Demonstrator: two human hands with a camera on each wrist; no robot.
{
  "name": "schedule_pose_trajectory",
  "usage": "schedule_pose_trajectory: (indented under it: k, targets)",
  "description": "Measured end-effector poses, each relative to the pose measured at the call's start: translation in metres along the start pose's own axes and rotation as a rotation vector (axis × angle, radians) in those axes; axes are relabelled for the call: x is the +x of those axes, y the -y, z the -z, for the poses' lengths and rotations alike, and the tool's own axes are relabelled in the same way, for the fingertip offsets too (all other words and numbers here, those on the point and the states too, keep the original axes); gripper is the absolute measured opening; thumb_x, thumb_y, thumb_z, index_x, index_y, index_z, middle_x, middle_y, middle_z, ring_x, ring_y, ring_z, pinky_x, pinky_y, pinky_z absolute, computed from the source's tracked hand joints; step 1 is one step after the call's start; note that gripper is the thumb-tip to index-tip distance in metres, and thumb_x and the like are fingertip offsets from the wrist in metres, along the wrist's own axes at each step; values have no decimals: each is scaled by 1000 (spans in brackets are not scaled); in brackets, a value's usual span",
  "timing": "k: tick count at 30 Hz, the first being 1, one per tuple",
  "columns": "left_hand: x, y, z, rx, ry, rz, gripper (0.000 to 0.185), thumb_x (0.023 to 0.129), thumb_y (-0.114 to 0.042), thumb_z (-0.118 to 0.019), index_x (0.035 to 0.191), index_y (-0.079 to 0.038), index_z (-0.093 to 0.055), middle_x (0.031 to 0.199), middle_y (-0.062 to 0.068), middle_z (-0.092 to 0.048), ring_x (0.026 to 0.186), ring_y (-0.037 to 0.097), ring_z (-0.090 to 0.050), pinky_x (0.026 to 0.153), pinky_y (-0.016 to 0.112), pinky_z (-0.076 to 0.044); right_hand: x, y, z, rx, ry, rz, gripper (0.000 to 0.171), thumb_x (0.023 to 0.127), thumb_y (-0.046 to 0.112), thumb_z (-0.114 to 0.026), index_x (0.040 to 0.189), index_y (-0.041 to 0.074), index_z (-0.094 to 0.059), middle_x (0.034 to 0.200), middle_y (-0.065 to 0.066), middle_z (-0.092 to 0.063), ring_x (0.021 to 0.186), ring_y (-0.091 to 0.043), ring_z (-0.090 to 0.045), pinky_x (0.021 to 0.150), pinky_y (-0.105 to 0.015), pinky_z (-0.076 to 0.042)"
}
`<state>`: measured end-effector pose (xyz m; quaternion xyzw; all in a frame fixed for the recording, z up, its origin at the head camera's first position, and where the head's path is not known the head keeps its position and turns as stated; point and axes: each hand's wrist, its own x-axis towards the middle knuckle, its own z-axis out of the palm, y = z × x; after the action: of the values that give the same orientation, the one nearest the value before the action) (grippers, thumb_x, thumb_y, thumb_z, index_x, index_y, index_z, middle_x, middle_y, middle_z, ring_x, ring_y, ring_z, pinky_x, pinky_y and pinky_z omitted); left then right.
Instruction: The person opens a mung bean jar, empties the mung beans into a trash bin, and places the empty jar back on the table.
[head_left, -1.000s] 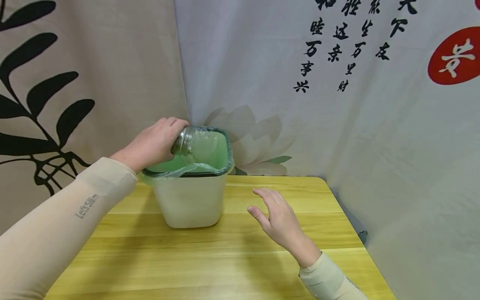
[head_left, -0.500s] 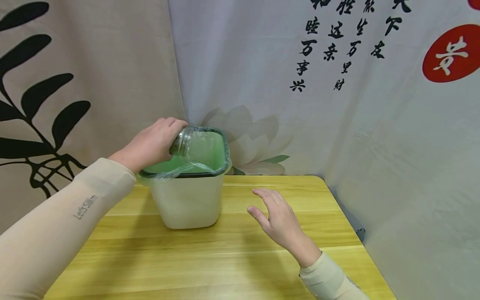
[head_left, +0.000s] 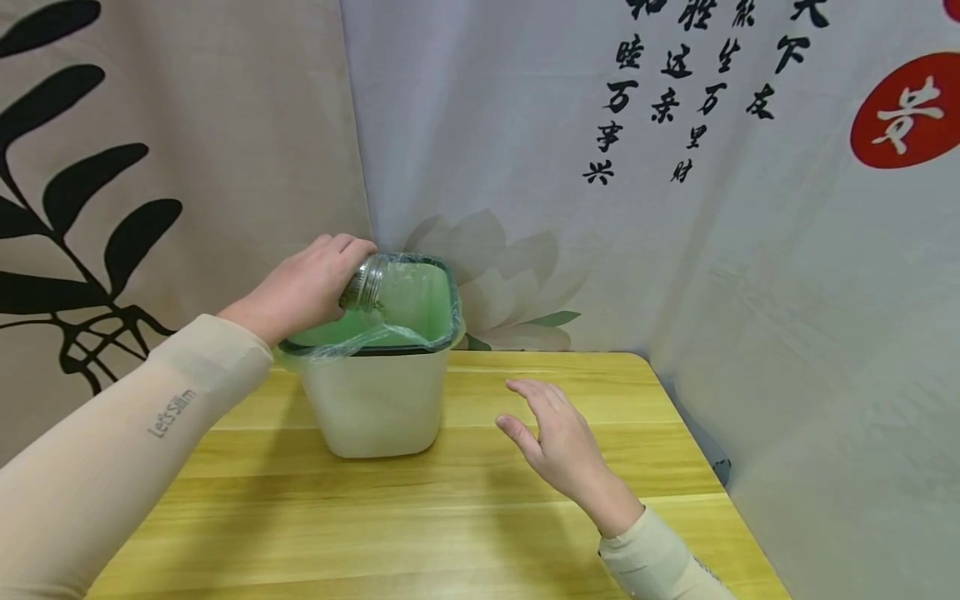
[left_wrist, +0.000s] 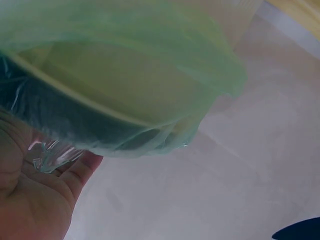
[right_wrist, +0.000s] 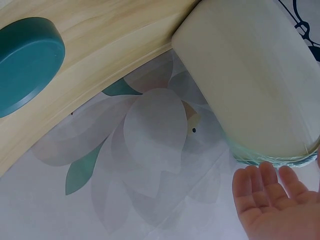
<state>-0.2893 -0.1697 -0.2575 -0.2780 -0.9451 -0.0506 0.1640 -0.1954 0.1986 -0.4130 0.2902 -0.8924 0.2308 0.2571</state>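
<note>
Both of your hands are in view over the yellow wooden table [head_left: 450,517]. Your left hand [head_left: 303,287] grips a clear glass jar [head_left: 365,284], fingers curled round its body, and holds it tipped on its side with the threaded mouth pointing into the cream square plastic bin [head_left: 378,400]. The jar's mouth sits just over the bin's left rim, above the pale green bag liner [head_left: 420,296] that lines the inside and folds over the edge. In the left wrist view the liner [left_wrist: 150,75] fills most of the frame, and only a bit of the glass jar [left_wrist: 50,155] shows against your palm [left_wrist: 30,200]. What the jar holds is too blurred to tell. Your right hand [head_left: 558,442] holds nothing: it hovers above the table to the right of the bin, apart from it, fingers loosely spread and pointing toward the bin. The right wrist view shows those relaxed fingers [right_wrist: 265,195] close to the bin's wall [right_wrist: 250,75], and a round teal lid [right_wrist: 27,62] lying flat on the table, well apart from the hand. Behind the bin hang printed cloth backdrops [head_left: 600,208], one with a lotus and black writing, one with dark leaves.
</note>
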Motion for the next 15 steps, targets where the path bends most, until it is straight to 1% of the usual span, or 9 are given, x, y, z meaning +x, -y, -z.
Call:
schedule_pose_trajectory:
  k: [8, 15]
  targets:
    - [0, 0, 1, 4, 5, 0, 82, 74, 14, -84, 148, 4, -48, 144, 25, -56, 130, 45, -53, 111, 61, -51, -1, 2, 0, -8, 10, -14, 52, 105, 40, -69, 146, 8, -60, 143, -9, -68, 135, -28, -64, 111, -48, -56]
    - [-1, 0, 3, 3, 9, 2, 83, 75, 14, -84, 148, 3, -47, 145, 24, -56, 132, 45, -52, 112, 61, -50, -1, 3, 1, -7, 16, -19, 53, 104, 40, -69, 146, 8, -60, 143, -9, -68, 135, -28, -63, 111, -48, -55]
